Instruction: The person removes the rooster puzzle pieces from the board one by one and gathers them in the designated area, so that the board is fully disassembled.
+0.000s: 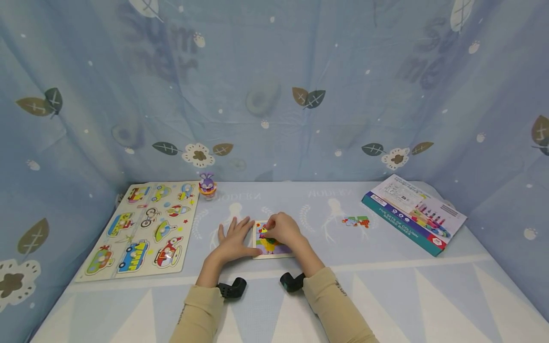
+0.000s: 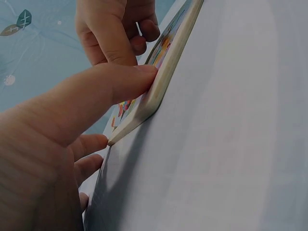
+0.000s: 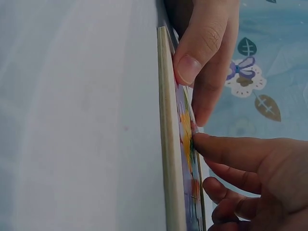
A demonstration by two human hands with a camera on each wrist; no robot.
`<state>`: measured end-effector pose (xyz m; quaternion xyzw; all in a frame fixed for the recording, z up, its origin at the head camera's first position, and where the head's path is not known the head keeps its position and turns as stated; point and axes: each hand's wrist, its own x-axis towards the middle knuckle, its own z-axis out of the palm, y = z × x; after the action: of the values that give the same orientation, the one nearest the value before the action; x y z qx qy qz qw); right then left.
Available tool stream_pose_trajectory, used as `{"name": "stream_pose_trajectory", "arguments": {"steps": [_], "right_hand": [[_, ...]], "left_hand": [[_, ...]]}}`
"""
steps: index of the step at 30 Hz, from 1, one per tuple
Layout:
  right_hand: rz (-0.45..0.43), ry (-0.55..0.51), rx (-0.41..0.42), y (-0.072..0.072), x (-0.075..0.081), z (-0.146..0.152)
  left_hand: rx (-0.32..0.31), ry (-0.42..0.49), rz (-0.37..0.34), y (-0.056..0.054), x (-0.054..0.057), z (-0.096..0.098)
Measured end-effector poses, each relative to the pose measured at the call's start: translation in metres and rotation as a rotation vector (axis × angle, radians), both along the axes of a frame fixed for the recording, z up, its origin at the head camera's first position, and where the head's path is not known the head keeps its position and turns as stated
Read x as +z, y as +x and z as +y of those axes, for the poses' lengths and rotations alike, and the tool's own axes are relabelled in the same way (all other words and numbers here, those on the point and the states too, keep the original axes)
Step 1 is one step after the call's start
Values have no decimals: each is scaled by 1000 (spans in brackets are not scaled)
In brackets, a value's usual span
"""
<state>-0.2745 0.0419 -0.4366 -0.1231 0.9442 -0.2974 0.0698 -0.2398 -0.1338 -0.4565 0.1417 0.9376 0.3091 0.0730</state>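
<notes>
A small wooden jigsaw puzzle with a yellow bird picture lies in front of me on the table. My left hand rests at its left side, fingers spread and nearly straight. In the left wrist view, the left thumb presses on the puzzle's pale wooden border. From the right, my right hand reaches over the picture with bent fingers, pinching a green puzzle piece at the surface. Seen from the right wrist, the right thumb meets the picture; the piece is mostly hidden by the fingers.
Several loose puzzle pieces lie to the right. Behind them, a teal-and-white box sits at an angle. A large vehicle puzzle board is on the left, with a purple rabbit figure by its back corner. A curtain encloses the table.
</notes>
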Motion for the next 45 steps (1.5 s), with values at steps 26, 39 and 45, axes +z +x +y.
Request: {"name": "stream_pose_trajectory", "arguments": {"steps": [26, 39, 45], "right_hand": [[-68, -476, -152, -1, 0, 18], [-4, -491, -238, -3, 0, 36], [7, -514, -249, -1, 1, 45]], "left_hand": [[-2, -11, -6, 0, 0, 1], [-1, -8, -2, -1, 0, 0], [3, -7, -9, -1, -1, 0]]}}
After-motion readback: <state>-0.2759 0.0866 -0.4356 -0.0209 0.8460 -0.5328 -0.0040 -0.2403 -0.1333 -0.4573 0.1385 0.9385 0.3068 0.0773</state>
